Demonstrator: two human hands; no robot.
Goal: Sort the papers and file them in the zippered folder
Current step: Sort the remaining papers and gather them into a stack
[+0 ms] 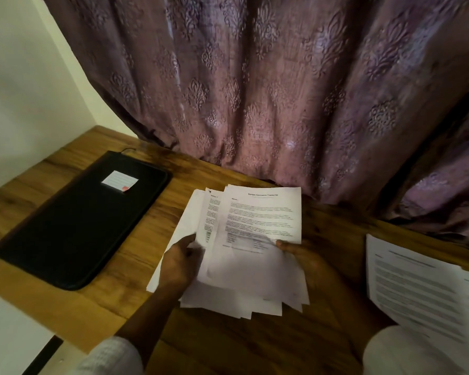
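Note:
A loose stack of printed white papers (244, 255) is fanned out in the middle of the wooden desk (152, 220). My left hand (180, 262) grips the stack's left side, thumb on top. At the right side, my right hand (306, 255) pinches the top sheet, a page headed as a transcript. The black zippered folder (76, 223) lies closed to the left, with a small white label (119, 180) on its cover. A second pile of printed pages (423, 296) lies at the right edge of the desk.
A purple patterned curtain (268, 90) hangs along the back of the desk. A pale wall (19, 90) stands at the left. White sleeves cover both forearms. The desk's near left corner drops off to a light floor.

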